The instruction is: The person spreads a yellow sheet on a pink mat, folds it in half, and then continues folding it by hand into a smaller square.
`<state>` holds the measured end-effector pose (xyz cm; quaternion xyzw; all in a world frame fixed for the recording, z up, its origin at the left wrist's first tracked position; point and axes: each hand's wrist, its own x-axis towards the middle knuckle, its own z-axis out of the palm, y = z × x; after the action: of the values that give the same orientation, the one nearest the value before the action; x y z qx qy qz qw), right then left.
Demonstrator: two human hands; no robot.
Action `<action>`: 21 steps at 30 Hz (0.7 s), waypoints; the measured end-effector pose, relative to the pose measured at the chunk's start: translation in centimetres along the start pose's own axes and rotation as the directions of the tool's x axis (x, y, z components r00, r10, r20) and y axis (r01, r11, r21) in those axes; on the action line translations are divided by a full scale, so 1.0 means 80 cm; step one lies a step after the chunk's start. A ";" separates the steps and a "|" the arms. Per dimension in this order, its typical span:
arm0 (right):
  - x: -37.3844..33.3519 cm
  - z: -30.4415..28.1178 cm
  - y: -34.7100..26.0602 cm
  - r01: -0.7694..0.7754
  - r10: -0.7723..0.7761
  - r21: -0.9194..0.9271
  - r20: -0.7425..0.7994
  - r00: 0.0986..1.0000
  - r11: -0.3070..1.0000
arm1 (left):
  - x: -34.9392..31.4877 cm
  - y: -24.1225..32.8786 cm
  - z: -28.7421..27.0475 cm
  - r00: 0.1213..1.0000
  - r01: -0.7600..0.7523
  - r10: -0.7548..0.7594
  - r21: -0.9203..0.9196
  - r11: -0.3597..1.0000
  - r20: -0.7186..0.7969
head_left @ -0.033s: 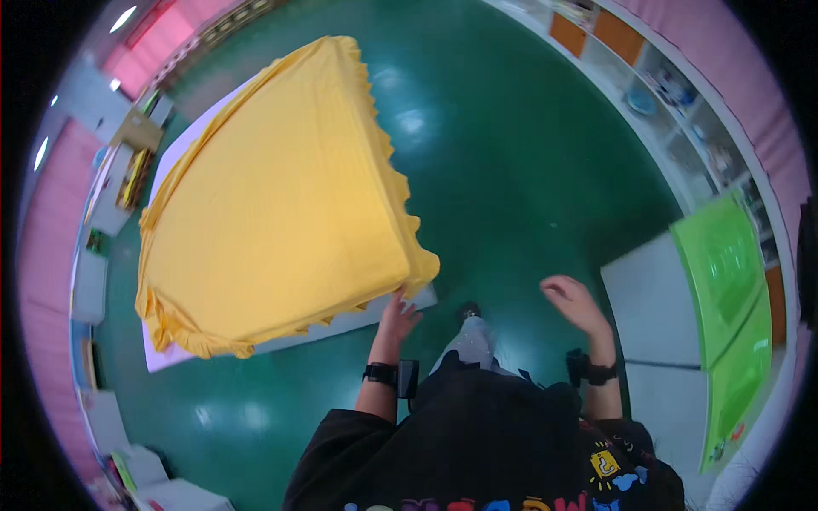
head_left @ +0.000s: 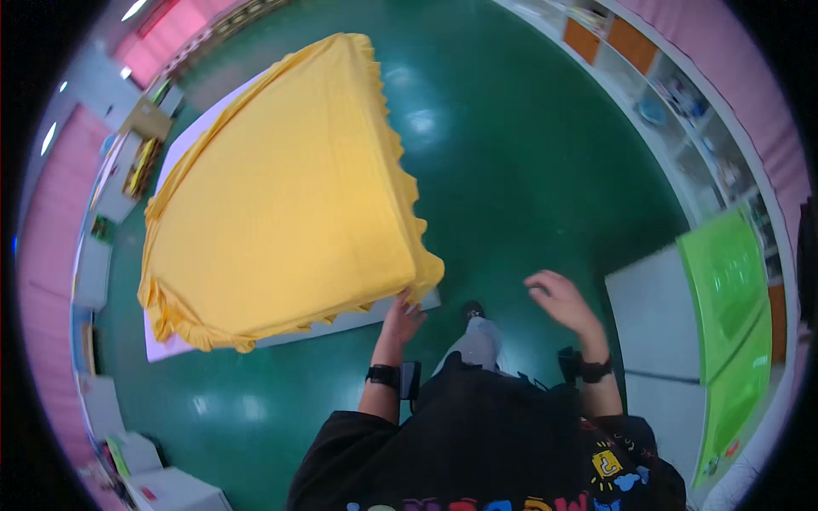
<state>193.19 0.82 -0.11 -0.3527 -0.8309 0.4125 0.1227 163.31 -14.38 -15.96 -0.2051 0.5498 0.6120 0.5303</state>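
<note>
A yellow cloth cover [head_left: 281, 196] with a ruffled edge lies over a large, low, flat-topped piece like a table or mattress. Its far left side and near left corner are bunched, and a pale lilac surface [head_left: 162, 347] shows there. At the cover's near right corner is my left hand [head_left: 402, 322], fingertips against the ruffle and the other fingers apart; the tips are partly hidden. My right hand [head_left: 562, 300] hangs in the air over the floor to the right, fingers loosely bent and holding nothing. Dark straps with small devices circle both wrists.
Close on my right stands a white cabinet [head_left: 652, 311] with a glossy green cover [head_left: 724, 289]. White shelves [head_left: 673, 128] with mixed items curve along the right wall. Low white units [head_left: 92, 272] line the left. The floor [head_left: 511, 153] is shiny green.
My right hand has moved slightly to the left. The whole view has shifted a little. My left hand stays at the cover's corner.
</note>
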 end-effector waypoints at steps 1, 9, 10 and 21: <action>0.044 0.018 -0.025 0.198 -0.197 -0.005 0.063 0.978 0.980 | 0.001 -0.006 -0.006 0.976 -0.062 0.065 -0.018 0.998 0.209; 0.238 0.132 -0.100 0.891 -0.689 -0.073 0.606 0.397 0.448 | -0.062 0.004 0.024 0.898 -0.361 0.203 0.393 0.846 0.390; 0.248 0.137 -0.101 0.905 -0.630 -0.076 0.694 0.349 0.418 | -0.091 0.008 0.031 0.908 -0.351 0.223 0.350 0.868 0.356; 0.355 0.087 -0.147 0.750 -0.827 0.386 0.416 0.378 0.537 | -0.204 0.091 0.145 0.613 -0.787 0.787 -0.036 0.616 0.069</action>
<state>163.55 11.30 2.11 0.2317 -0.8636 0.4403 0.0809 166.57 -9.76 4.56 0.0802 0.5624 0.7904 0.2291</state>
